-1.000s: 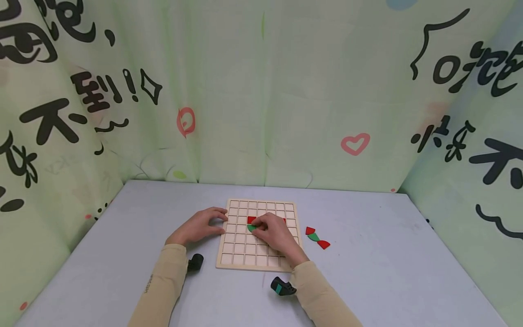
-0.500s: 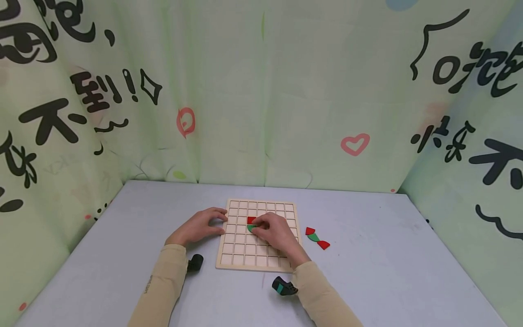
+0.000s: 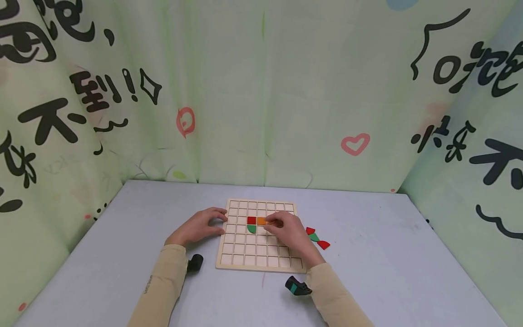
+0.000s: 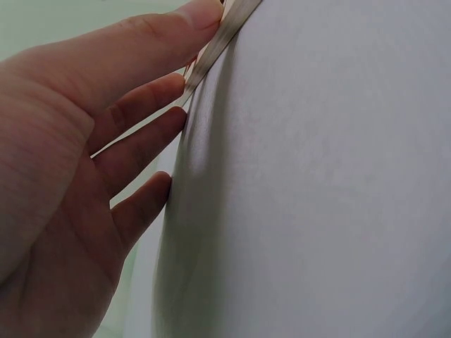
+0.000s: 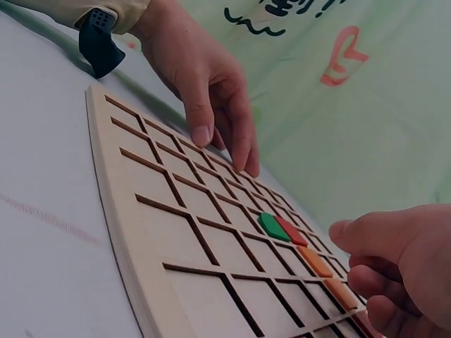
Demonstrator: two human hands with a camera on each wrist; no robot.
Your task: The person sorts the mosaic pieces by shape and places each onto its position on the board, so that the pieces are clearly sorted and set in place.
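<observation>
A wooden grid board point(image 3: 239, 261) lies on the table, with coloured flat pieces in its cells. In the head view a red square point(image 3: 251, 220) sits beside an orange one point(image 3: 261, 221), and a round-edged green piece point(image 3: 251, 229) lies below the red. Farther along the row, the right wrist view shows a second orange piece point(image 5: 341, 293) and part of a red one. My left hand point(image 3: 200, 225) touches the board's left edge with thumb and fingertips. Over the board's right half, my right hand point(image 3: 289, 230) has loosely bent fingers, with nothing visible between them.
Right of the board lie a loose red piece point(image 3: 310, 230), a green piece point(image 3: 313, 237) and another red piece point(image 3: 323, 245). Black wrist cameras point(image 3: 297, 286) stick out from both cuffs. A printed curtain point(image 3: 261, 113) hangs around the table.
My right hand has let go of the green piece and moved right, uncovering it and an orange square. My left hand has stayed at the board's edge.
</observation>
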